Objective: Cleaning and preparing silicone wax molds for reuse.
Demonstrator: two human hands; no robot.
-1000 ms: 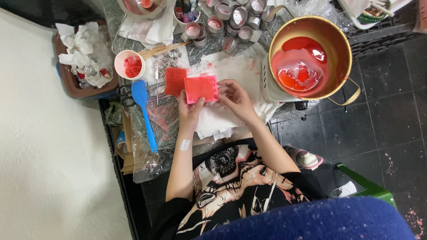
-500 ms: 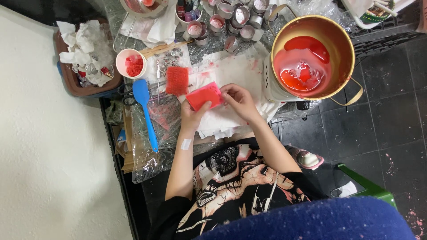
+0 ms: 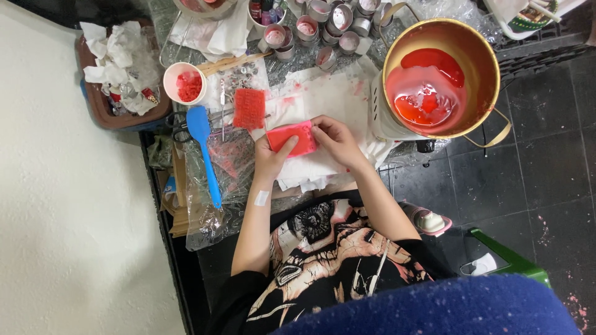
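Both hands grip the red block [image 3: 292, 139] over the white paper [image 3: 329, 102] — left hand [image 3: 272, 162] clasping its near edge, right hand [image 3: 335, 139] pinching the end at three o'clock. If that pinch slips, I judge the block could drop and smear the paper — or a jerked elbow could tip the pot of red liquid [image 3: 437, 77] at two o'clock.

Single head view, looking steeply down from above, moderately far; fingers [image 3: 323, 133] near frame centre, table [image 3: 310, 56] beyond, floor [image 3: 534, 155] right.
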